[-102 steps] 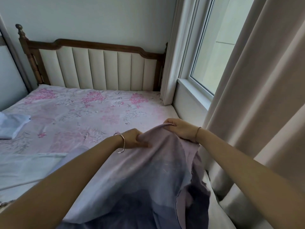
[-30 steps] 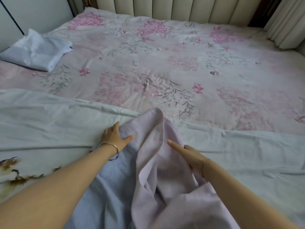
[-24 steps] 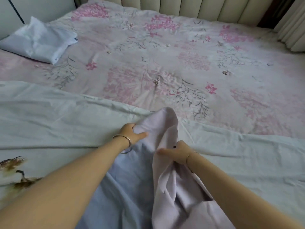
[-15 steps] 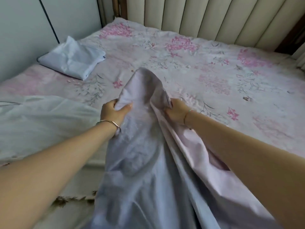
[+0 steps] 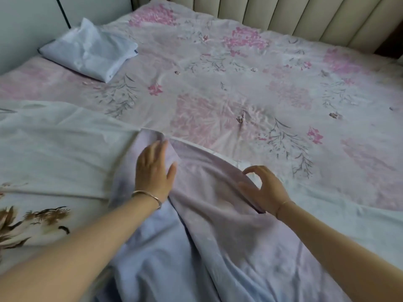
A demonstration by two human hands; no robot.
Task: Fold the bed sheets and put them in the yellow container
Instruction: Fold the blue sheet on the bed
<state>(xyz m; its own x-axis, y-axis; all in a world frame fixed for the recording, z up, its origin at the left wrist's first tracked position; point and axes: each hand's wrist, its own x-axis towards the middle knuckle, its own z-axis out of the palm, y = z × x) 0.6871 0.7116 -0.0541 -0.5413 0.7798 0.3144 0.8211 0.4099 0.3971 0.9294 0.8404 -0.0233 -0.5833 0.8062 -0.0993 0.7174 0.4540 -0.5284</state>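
A lilac bed sheet [image 5: 213, 214] lies spread over the near part of the bed, its bluish underside [image 5: 152, 258] showing toward me. My left hand [image 5: 153, 171] presses flat on the sheet's far corner, fingers straight. At the sheet's right fold edge is my right hand [image 5: 265, 188]. Its fingers are loosely arched, the thumb touches the fabric, and nothing is pinched. A folded pale blue sheet [image 5: 89, 50] rests at the bed's far left. No yellow container is in view.
A pale sheet with a brown leaf print [image 5: 54, 149] lies under the lilac one on the near left. The pink floral bed cover [image 5: 250, 83] stretches to the padded headboard [image 5: 305, 16]. A wall panel [image 5: 26, 22] borders the bed's left side.
Both hands gripped the lilac sheet's top edge and held it up; it is now laid on the bed. My left hand has flattened on it and my right hand has let go.
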